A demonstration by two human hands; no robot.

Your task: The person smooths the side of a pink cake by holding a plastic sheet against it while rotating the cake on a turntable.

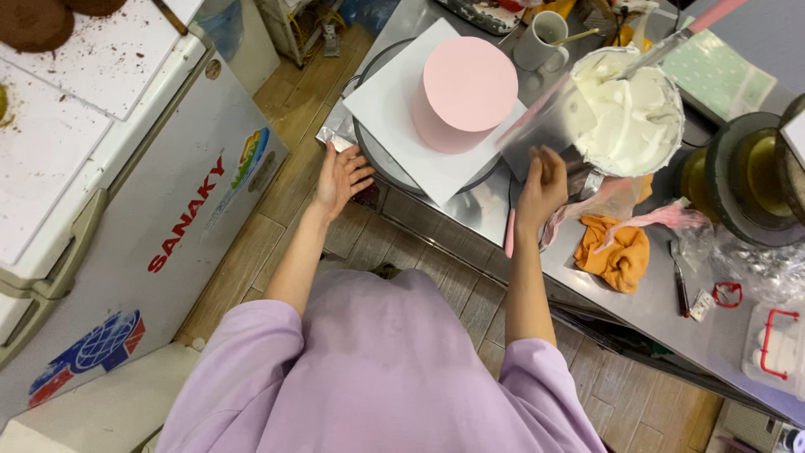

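Lilac sleeves (369, 369) reach forward, both forearms bare. Left hand (340, 178) is spread flat, fingers apart, touching the turntable (377, 159) rim at the tabletop (470, 210) edge. Right hand (541, 183) is closed on a steel scraper (537, 126) held beside one pink cake (463, 92) on a white square board (394, 109). One cream bowl (625, 109), one mug (541, 40), one orange cloth (619, 252) lie right of it
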